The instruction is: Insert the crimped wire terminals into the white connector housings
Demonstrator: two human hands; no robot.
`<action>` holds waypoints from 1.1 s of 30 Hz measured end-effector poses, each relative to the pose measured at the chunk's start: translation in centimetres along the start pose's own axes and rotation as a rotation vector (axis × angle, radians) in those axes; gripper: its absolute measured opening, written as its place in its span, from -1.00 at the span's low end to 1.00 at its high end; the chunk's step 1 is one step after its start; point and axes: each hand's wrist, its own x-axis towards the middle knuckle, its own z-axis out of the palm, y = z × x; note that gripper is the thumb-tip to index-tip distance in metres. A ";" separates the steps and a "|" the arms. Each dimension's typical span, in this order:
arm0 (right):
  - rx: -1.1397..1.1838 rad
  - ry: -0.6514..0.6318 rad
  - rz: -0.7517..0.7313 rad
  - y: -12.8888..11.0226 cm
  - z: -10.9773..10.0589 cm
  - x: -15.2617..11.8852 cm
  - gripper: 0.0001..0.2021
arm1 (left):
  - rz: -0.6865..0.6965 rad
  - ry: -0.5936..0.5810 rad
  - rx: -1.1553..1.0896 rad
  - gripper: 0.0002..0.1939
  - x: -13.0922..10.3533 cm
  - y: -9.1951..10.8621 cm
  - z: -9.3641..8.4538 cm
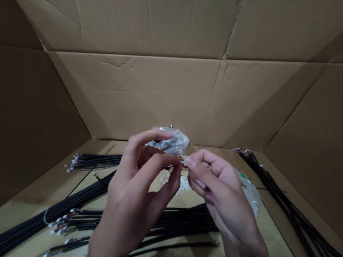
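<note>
Pinched in the thumb and forefinger of the right hand (219,184), the nearer one, a small white connector housing (184,160) sits just right of the left hand (139,186), whose fingertips nip thin coloured wires (180,158) running sideways toward it.

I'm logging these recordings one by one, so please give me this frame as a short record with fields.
Left hand: thumb and index finger pinched at thin coloured wires
Right hand: pinching a small white connector
Below hands: loose white pieces
Beyond hands: clear plastic bag
Left side: tied black cable bundle
Right side: long black cables
Surround: cardboard walls
</note>
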 end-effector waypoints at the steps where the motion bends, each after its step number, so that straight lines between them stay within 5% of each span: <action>1: 0.022 -0.011 0.016 -0.1 0.0 0.0 -0.71 | 0.001 0.010 -0.014 -0.84 0.0 0.0 0.0; 33: 0.224 -0.141 0.076 0.6 -0.3 0.5 -0.73 | -0.036 0.017 0.085 -0.87 -0.3 0.7 -0.9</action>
